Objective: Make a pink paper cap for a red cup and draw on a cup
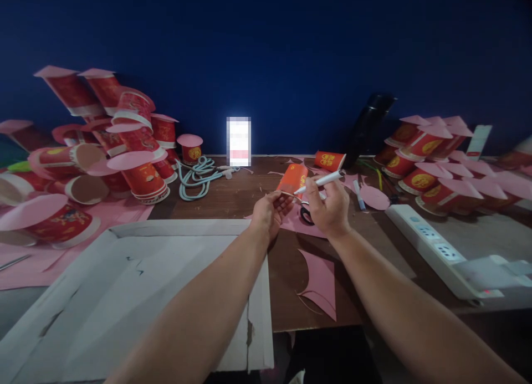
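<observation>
White marker (326,179) is held pen-style in snug R hand (333,211), prob light, stiff n slick, best gripped mid-barrel, w/ thin, prob bendy piece (292,195) pinched by L hand (268,213).

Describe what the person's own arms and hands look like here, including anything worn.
Both the left hand and the right hand are ungloved. The left forearm and right forearm are bare, with no sleeve in view. No watch or bracelet shows on either wrist; rings are too small to tell.
</observation>
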`<act>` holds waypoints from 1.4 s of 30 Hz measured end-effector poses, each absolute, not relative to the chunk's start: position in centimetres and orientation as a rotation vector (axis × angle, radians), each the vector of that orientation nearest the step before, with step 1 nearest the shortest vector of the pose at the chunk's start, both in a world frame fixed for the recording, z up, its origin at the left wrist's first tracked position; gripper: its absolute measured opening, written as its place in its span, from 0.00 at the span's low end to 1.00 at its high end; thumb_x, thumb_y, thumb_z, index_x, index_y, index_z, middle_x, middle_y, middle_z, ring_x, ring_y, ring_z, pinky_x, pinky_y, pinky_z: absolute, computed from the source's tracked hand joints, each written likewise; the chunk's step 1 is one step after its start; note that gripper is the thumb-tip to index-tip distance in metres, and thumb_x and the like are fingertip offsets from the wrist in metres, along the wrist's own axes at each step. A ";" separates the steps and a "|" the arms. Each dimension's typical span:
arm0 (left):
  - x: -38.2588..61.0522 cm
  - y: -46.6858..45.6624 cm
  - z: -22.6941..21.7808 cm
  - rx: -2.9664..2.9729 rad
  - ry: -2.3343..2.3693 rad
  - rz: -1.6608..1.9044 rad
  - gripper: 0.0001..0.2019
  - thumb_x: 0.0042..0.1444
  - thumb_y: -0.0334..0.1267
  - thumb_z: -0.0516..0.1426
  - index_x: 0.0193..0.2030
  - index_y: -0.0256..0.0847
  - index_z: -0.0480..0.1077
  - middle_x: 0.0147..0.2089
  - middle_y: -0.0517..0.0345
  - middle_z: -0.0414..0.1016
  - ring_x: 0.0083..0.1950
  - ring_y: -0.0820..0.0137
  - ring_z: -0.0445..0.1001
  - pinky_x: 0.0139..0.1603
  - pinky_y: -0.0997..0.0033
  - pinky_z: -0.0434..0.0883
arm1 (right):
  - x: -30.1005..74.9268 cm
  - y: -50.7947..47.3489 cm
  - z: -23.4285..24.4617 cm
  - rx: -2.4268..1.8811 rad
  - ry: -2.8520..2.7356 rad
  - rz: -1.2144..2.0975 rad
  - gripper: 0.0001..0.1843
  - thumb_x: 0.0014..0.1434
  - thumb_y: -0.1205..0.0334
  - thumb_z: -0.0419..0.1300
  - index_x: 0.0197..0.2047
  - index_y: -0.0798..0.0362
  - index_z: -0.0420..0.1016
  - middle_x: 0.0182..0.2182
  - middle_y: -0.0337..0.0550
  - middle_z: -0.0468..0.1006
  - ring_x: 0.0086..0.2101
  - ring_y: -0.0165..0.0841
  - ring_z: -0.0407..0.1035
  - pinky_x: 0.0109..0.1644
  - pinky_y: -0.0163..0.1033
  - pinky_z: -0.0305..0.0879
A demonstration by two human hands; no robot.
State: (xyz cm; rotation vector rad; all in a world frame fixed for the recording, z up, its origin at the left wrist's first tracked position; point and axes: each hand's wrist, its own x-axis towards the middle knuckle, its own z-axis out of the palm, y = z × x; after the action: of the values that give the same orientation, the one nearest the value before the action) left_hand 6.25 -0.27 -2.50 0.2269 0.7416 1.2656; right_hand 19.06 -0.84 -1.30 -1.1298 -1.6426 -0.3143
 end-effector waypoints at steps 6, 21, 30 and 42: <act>6.3 -0.3 -2.3 0.202 0.757 1.260 0.06 0.53 0.27 0.52 0.27 0.33 0.67 0.23 0.55 0.71 0.25 0.74 0.73 0.34 0.73 0.70 | 18.9 -0.9 -1.1 -1.100 -1.623 -0.332 0.08 0.62 0.58 0.53 0.35 0.52 0.70 0.33 0.45 0.77 0.33 0.34 0.69 0.41 0.42 0.64; 6.2 -0.4 -2.3 0.224 0.750 1.252 0.06 0.52 0.27 0.52 0.26 0.33 0.67 0.22 0.55 0.71 0.25 0.75 0.73 0.35 0.74 0.71 | 19.0 -0.9 -1.1 -1.114 -1.631 -0.339 0.09 0.61 0.57 0.53 0.34 0.52 0.70 0.31 0.44 0.77 0.32 0.35 0.69 0.41 0.42 0.63; 6.2 -0.4 -2.3 0.224 0.755 1.260 0.06 0.52 0.27 0.52 0.26 0.34 0.67 0.22 0.55 0.71 0.25 0.74 0.73 0.34 0.74 0.71 | 19.0 -0.9 -1.1 -1.087 -1.648 -0.312 0.08 0.61 0.58 0.54 0.35 0.52 0.70 0.33 0.44 0.77 0.34 0.35 0.70 0.42 0.42 0.64; 6.2 -0.5 -2.0 0.192 0.746 1.260 0.06 0.52 0.26 0.52 0.26 0.34 0.67 0.22 0.55 0.71 0.25 0.74 0.73 0.32 0.74 0.71 | 18.9 -1.1 -1.0 -1.059 -1.595 -0.211 0.09 0.62 0.57 0.53 0.36 0.52 0.71 0.33 0.44 0.77 0.35 0.34 0.70 0.43 0.43 0.66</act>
State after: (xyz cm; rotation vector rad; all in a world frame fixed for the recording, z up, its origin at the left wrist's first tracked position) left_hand 6.21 -0.52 -2.02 0.1918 0.7459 1.2604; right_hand 18.93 -1.07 -0.96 -1.0587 -1.5954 -0.2110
